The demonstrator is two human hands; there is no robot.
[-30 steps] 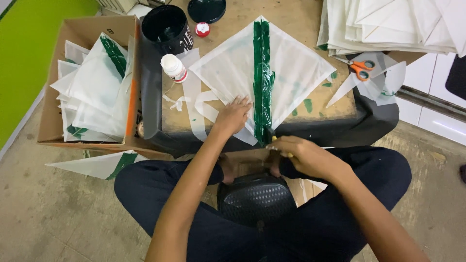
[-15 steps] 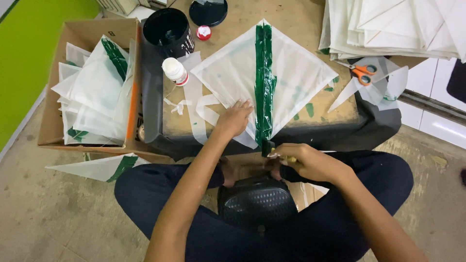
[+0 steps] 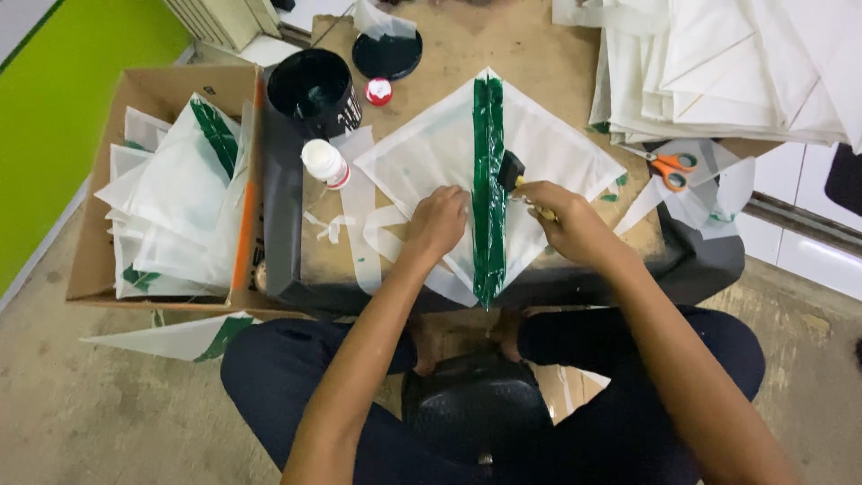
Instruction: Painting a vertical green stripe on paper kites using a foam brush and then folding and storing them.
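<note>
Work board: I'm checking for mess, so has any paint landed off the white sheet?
Yes. Green smears mark the bare board right of the white sheet, near the right hand holding the brush. The paint pot stands upright, unspilled.

Bright, even overhead light; shadows soft and short; slight glare far right; focus sharp, edges mildly stretched.
</note>
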